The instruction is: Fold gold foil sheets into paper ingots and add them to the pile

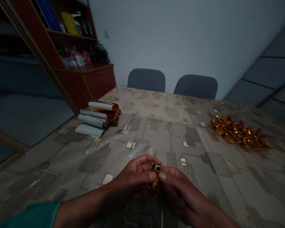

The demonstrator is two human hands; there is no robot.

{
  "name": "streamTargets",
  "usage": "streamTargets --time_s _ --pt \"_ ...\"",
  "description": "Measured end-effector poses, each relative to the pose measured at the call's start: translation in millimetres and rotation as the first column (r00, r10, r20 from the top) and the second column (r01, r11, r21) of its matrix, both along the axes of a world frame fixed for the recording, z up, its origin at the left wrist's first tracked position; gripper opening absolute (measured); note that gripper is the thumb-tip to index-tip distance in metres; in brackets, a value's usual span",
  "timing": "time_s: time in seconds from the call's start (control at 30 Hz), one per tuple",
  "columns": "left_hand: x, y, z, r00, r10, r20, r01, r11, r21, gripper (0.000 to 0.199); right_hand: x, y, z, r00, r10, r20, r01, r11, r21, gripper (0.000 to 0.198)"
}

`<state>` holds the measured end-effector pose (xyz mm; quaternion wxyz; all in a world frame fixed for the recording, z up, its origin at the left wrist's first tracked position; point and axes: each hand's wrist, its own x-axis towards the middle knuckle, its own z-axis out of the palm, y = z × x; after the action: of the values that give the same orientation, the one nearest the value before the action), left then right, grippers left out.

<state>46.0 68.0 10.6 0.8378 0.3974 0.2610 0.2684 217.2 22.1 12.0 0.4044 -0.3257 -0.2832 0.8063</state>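
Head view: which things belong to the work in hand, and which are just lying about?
Work in hand:
- left hand and right hand
- gold piece between their fingers
- gold pile, similar in colour
- paper bundle, probably, as it shows gold too

Just about:
- two chairs
- cupboard
- dark jar
- wall socket

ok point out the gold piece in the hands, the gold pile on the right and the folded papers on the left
gold piece (155, 183): head view, on its shiny front
gold pile (238, 133): head view, near its middle
folded papers (96, 121): head view, on a pale side, mid-stack
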Motion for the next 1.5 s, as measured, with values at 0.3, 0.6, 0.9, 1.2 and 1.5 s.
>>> streamTargets --time_s 0.3,0.6,0.9,1.2,1.5 --pt "0.4 -0.4 -2.1 0.999 -0.018 -0.047 0.019 0.999 0.027 0.046 1.0 -0.7 -0.1 1.000 0.002 0.010 -0.002 0.999 -0.040 0.030" --pt "-9.1 2.6 13.0 0.990 -0.056 0.130 0.086 0.968 -0.237 0.050 11.2 3.2 19.0 0.994 0.000 -0.109 -0.008 0.997 -0.071 0.026" --pt "-0.7 -2.8 10.1 0.988 -0.090 0.128 0.114 0.974 -0.195 0.046 7.6 0.4 10.5 0.997 0.060 -0.053 -0.060 0.998 0.013 0.030" --pt "1.9 -4.7 3.2 0.999 -0.010 0.040 0.016 0.988 -0.153 0.049 6.8 -0.6 4.3 0.999 0.029 0.024 -0.028 0.999 -0.034 0.026" --pt "5.1 -3.8 -7.8 1.000 0.005 0.003 -0.005 1.000 -0.030 0.044 4.6 -0.2 0.5 0.999 0.025 0.030 -0.022 0.995 -0.094 0.034"
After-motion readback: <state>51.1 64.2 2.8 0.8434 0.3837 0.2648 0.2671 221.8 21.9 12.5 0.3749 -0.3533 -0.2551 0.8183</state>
